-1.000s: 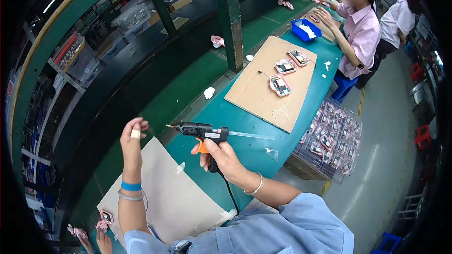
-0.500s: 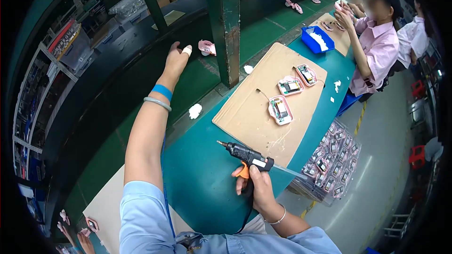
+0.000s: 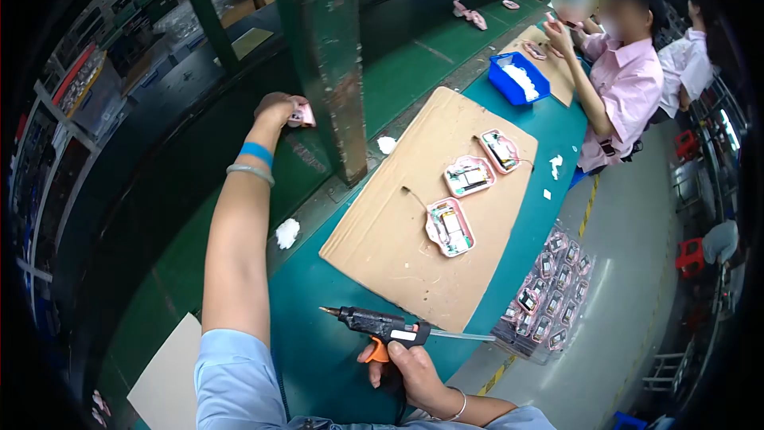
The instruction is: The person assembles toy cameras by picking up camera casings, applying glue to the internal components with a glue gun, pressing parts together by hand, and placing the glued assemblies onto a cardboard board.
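Note:
My left hand (image 3: 274, 108) reaches out over the green conveyor belt, its fingers closed on a pink plastic part (image 3: 302, 114) beside the green post; the fingertips are partly hidden. Over the near end of the teal table, my right hand (image 3: 412, 373) grips a black hot glue gun (image 3: 372, 323) with an orange trigger. Its nozzle points left, and a clear glue stick (image 3: 460, 335) sticks out behind. Beyond the gun, three opened pink casings with electronics, a near one (image 3: 451, 228), a middle one (image 3: 469, 176) and a far one (image 3: 500, 151), lie on a cardboard sheet (image 3: 374, 243).
A scuffed green post (image 3: 328, 72) stands between belt and table. White wads (image 3: 287, 232) lie along the table edge. A blue bin (image 3: 500, 84) holds white pieces. Right of the table is a clear tray (image 3: 525, 344) of pink casings. A co-worker in pink (image 3: 625, 87) sits farther along.
My left hand has closed on the pink part on the belt. The view has shifted, and my right hand with the glue gun appears lower and further left.

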Demonstrator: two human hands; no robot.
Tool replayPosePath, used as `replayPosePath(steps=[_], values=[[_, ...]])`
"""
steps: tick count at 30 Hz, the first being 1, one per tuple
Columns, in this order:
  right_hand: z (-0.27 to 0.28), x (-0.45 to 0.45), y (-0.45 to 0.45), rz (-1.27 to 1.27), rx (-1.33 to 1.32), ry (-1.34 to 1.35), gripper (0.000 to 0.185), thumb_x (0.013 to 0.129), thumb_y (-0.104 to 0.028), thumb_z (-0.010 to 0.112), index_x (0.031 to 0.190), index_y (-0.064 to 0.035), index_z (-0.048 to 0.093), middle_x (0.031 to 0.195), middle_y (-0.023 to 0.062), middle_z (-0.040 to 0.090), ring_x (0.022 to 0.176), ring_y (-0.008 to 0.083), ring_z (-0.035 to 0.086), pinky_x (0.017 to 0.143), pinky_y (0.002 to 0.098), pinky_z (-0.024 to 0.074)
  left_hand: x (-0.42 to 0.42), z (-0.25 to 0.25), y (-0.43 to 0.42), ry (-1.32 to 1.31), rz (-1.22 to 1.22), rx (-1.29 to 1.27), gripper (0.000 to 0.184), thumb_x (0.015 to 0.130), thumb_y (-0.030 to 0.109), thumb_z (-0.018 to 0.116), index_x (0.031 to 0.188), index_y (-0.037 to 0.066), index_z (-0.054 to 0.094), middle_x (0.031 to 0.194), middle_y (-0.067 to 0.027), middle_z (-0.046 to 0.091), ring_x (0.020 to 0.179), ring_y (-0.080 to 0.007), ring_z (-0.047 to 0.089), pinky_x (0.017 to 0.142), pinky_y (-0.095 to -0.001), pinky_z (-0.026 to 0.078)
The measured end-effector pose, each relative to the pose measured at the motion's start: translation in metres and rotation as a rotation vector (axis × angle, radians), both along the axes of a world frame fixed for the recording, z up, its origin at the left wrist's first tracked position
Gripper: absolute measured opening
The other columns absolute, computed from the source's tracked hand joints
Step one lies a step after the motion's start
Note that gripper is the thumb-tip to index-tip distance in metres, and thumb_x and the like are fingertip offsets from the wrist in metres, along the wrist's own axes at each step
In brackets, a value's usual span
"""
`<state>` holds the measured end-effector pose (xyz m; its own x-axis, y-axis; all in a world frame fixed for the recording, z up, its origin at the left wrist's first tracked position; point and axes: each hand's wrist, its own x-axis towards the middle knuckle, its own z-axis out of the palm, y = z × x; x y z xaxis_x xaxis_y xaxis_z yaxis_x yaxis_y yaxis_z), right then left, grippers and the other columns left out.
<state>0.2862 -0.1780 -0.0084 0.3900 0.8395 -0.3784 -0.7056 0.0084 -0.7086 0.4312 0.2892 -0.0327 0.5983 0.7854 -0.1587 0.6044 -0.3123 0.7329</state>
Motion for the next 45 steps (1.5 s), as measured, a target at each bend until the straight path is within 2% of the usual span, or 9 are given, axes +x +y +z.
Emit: replayPosePath(steps=[11,13,16,20,23,25,38,40,45], values=[[-0.012,-0.001,-0.005,0.030,0.059,0.054,0.040,0.100,-0.032,0.036,0.106,0.0008,0.058,0.069,0.0053,0.056,0.061,0.0114,0.049,0.059,0.0234,0.0405,-0.037,0.000,-0.044,-0.264,0.086,0.112,0.025,0.085,0.011,0.046,0.107,0.006,0.058,0.089,-0.0130,0.061,0.068,-0.0226,0.057,0.050,-0.0337,0.046],[-0.013,-0.002,-0.005,0.027,0.064,0.031,0.040,0.100,-0.033,0.036,0.106,0.0002,0.059,0.068,0.0047,0.056,0.061,0.0109,0.049,0.058,0.0229,0.0399,-0.043,0.018,-0.062,-0.276,0.107,-0.052,0.029,0.083,0.007,0.046,0.110,0.007,0.058,0.092,-0.0121,0.062,0.067,-0.0226,0.057,0.047,-0.0336,0.046],[-0.012,-0.001,-0.004,0.016,0.064,0.004,0.040,0.100,-0.033,0.036,0.105,0.0000,0.059,0.067,0.0047,0.055,0.060,0.0108,0.049,0.058,0.0223,0.0396,-0.063,0.020,-0.072,-0.318,0.087,-0.100,0.034,0.080,0.001,0.044,0.110,0.005,0.059,0.095,-0.0111,0.063,0.074,-0.0233,0.059,0.058,-0.0332,0.049],[-0.010,-0.004,-0.005,0.009,0.074,-0.017,0.040,0.100,-0.033,0.037,0.104,-0.0002,0.059,0.067,0.0045,0.055,0.059,0.0107,0.049,0.057,0.0214,0.0393,-0.107,0.035,-0.100,-0.379,0.013,0.237,0.035,0.079,-0.006,0.041,0.107,0.001,0.060,0.098,-0.0100,0.062,0.090,-0.0225,0.058,0.085,-0.0280,0.044],[-0.009,-0.006,-0.004,-0.014,0.096,-0.043,0.039,0.100,-0.033,0.038,0.104,-0.0001,0.058,0.066,0.0043,0.055,0.058,0.0106,0.049,0.056,0.0207,0.0391,-0.151,0.078,-0.144,-0.335,0.028,0.339,0.035,0.078,-0.007,0.041,0.107,0.000,0.059,0.102,-0.0099,0.060,0.089,-0.0224,0.058,0.082,-0.0281,0.045],[-0.010,-0.007,-0.004,-0.015,0.113,-0.051,0.039,0.100,-0.033,0.038,0.104,-0.0001,0.059,0.066,0.0042,0.055,0.058,0.0105,0.049,0.056,0.0207,0.0393,-0.198,0.051,-0.113,-0.394,-0.067,0.350,0.033,0.080,-0.006,0.042,0.108,0.000,0.058,0.104,-0.0091,0.058,0.090,-0.0216,0.057,0.083,-0.0275,0.044],[-0.007,-0.019,0.000,-0.085,0.125,-0.268,0.038,0.098,-0.034,0.043,0.094,-0.0002,0.060,0.066,0.0051,0.054,0.055,0.0108,0.050,0.051,0.0210,0.0424,-0.435,0.076,-0.291,-0.528,0.397,-0.277,0.015,0.094,0.011,0.050,0.106,0.003,0.054,0.092,-0.0058,0.054,0.081,-0.0127,0.056,0.070,-0.0213,0.046],[-0.009,-0.021,0.001,-0.093,0.106,-0.308,0.036,0.098,-0.033,0.043,0.093,-0.0005,0.060,0.066,0.0051,0.054,0.055,0.0105,0.050,0.051,0.0213,0.0431,-0.470,0.037,-0.299,-0.676,0.393,-0.294,0.019,0.094,0.017,0.052,0.110,0.006,0.054,0.093,-0.0070,0.056,0.071,-0.0139,0.057,0.052,-0.0209,0.049],[-0.003,-0.038,-0.001,-0.154,0.099,-0.392,0.033,0.097,-0.029,0.044,0.093,-0.0004,0.059,0.076,0.0065,0.060,0.056,0.0099,0.051,0.048,0.0212,0.0423,-0.503,0.042,-0.333,-0.714,0.435,-0.482,0.018,0.093,0.014,0.054,0.109,0.005,0.056,0.094,-0.0044,0.055,0.081,-0.0113,0.054,0.066,-0.0206,0.047]])
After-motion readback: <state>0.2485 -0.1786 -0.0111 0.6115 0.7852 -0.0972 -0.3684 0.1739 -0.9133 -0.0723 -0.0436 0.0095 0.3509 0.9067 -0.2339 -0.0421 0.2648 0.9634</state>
